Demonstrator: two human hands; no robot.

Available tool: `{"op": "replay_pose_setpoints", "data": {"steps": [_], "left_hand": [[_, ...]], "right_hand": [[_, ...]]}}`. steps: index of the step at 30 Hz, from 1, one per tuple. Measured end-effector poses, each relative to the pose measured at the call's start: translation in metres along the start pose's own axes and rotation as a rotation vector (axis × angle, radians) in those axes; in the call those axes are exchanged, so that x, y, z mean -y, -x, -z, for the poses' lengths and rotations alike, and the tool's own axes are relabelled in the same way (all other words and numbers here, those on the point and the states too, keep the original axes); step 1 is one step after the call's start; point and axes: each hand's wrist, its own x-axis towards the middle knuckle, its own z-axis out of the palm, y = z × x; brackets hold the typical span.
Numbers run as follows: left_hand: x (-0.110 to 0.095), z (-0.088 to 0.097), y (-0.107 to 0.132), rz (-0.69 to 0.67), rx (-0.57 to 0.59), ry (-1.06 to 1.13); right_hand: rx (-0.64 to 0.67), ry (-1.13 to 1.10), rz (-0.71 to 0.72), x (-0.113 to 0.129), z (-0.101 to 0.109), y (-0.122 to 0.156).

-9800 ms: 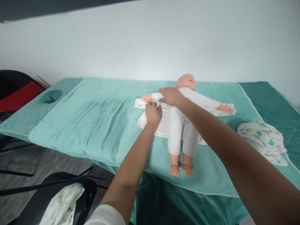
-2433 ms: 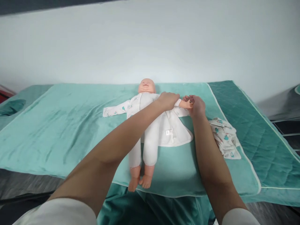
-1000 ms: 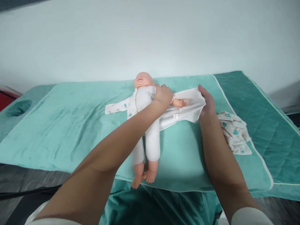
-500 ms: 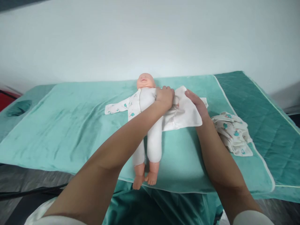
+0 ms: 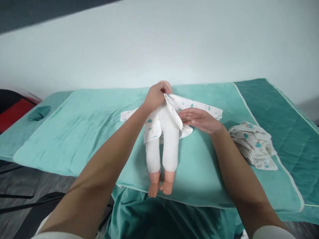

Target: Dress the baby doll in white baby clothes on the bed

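A baby doll (image 5: 170,142) with a white cloth body lies on its back, feet toward me. It wears a white baby shirt (image 5: 152,127) printed with small green figures, its front parted and both sleeves spread sideways. My left hand (image 5: 156,96) pinches the upper edge of the right-hand front panel near the doll's neck, covering most of its head. Beside that panel, my right hand (image 5: 200,119) is held with its fingers stretched out, lying against or just over the cloth below the sleeve; whether it touches is unclear.
A crumpled printed garment (image 5: 254,144) lies to the right. Beneath everything is a light green sheet (image 5: 74,132) over a darker green quilted bed cover (image 5: 279,132). A white wall (image 5: 159,43) stands behind the bed. A red and black object (image 5: 17,113) is at far left.
The shirt's right-hand panel has been brought over the doll's chest, its printed side now showing. My left hand moved up to the neck; my right hand let go of the panel's edge and opened.
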Motion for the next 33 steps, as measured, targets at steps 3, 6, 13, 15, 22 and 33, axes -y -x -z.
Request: {"op": "replay_pose_setpoints", "data": {"steps": [3,6,13,15,22,33], "left_hand": [[0.011,0.003,0.015,0.103,-0.133,0.006],[0.019,0.001,0.024,0.117,-0.19,-0.017],[0.023,-0.001,0.039,0.198,-0.299,-0.004],[0.018,-0.002,0.057,0.227,-0.318,0.014],[0.023,-0.014,0.169,0.404,-0.488,0.118],[0.019,-0.016,0.234,0.527,-0.399,0.088]], "right_hand": [[0.001,0.043,-0.007,-0.001,-0.003,-0.002],[0.108,0.017,-0.04,-0.001,-0.005,-0.002],[0.03,0.071,-0.015,0.003,0.007,0.003],[-0.054,0.133,0.025,0.004,0.011,0.003],[0.021,0.789,0.044,-0.004,-0.019,-0.008],[-0.41,1.217,0.456,-0.024,-0.066,-0.016]]}}
